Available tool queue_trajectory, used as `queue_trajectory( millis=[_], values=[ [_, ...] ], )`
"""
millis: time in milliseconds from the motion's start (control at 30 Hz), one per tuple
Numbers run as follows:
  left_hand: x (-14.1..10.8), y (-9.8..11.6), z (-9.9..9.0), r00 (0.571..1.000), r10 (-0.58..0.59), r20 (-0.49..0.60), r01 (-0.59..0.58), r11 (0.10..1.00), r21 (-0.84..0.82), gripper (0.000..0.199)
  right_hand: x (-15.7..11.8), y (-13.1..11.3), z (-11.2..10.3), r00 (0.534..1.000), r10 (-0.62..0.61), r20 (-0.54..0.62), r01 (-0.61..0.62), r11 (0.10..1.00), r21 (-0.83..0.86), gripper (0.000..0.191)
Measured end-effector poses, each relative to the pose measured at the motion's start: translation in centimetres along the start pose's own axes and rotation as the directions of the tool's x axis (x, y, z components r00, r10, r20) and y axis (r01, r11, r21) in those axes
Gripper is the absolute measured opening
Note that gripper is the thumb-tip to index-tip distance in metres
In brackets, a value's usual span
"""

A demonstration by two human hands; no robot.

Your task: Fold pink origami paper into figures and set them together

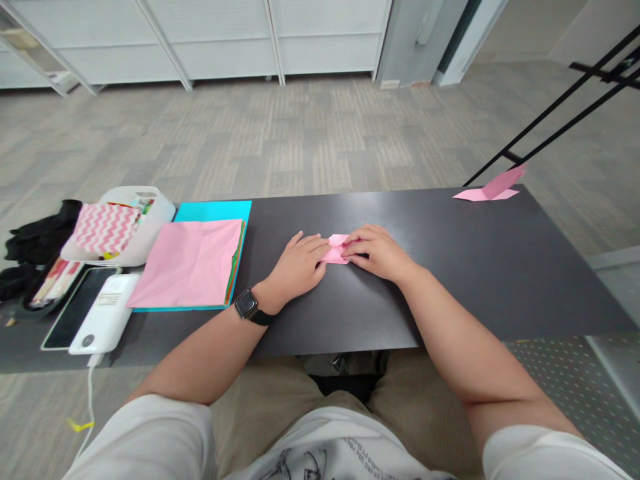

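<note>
A small folded piece of pink paper lies on the dark table in front of me. On its left end my left hand rests with fingers stretched out flat, pressing it down. My right hand is curled over the right end, its thumb and fingertips gripping the paper and partly hiding it. At the far right corner of the table stands a finished-looking pink folded paper figure, with one flap tilted upward.
Left of my hands is a stack of coloured paper, pink on top. Farther left are a white basket with a zigzag-patterned pouch, a phone, a white power bank with a cable, and black cloth.
</note>
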State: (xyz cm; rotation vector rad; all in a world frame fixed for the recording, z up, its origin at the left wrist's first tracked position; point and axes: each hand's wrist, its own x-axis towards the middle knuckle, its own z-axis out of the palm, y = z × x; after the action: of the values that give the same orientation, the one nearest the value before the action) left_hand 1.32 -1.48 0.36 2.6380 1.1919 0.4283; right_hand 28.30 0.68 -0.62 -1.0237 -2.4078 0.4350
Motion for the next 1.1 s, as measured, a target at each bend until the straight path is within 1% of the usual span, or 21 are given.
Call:
queue_trajectory(
  millis=[133,300,467,600,700,900,1033,1100],
  values=[
    [0.1,0.0,0.3,0.999,0.041,0.018,-0.041,0.999,-0.013,0.046,0.1,-0.4,0.2,0.999,0.013,0.041,-0.015,0.999,0.044,0.01],
    [0.7,0.1,0.4,0.997,0.069,-0.031,-0.071,0.996,-0.062,0.034,0.2,-0.6,0.4,0.996,0.07,0.063,-0.073,0.996,0.056,0.007],
    [1.5,-0.3,0.6,0.991,0.119,-0.054,-0.121,0.992,-0.041,0.028,0.2,-1.1,0.2,0.993,0.088,0.076,-0.093,0.994,0.059,0.013],
    [1.6,-0.5,0.8,0.992,0.108,-0.067,-0.111,0.993,-0.048,0.029,0.3,-1.5,0.1,0.992,0.098,0.082,-0.103,0.993,0.061,0.014],
    [1.6,-0.6,0.9,0.994,0.086,-0.063,-0.089,0.995,-0.05,0.029,0.3,-1.7,0.2,0.99,0.128,0.065,-0.131,0.991,0.04,0.012],
    [2.0,-1.0,1.0,0.997,0.068,-0.045,-0.071,0.995,-0.064,0.021,0.3,-1.5,0.6,0.984,0.175,0.015,-0.175,0.984,-0.016,0.007],
    [1.8,-1.0,0.9,0.997,0.071,-0.042,-0.072,0.996,-0.044,0.025,0.3,-1.2,0.8,0.986,0.166,0.015,-0.166,0.986,0.006,0.009],
    [1.7,-0.9,0.8,0.995,0.09,-0.04,-0.09,0.996,-0.015,0.029,0.3,-1.0,0.9,0.986,0.165,0.017,-0.166,0.986,0.015,0.011]
  ],
)
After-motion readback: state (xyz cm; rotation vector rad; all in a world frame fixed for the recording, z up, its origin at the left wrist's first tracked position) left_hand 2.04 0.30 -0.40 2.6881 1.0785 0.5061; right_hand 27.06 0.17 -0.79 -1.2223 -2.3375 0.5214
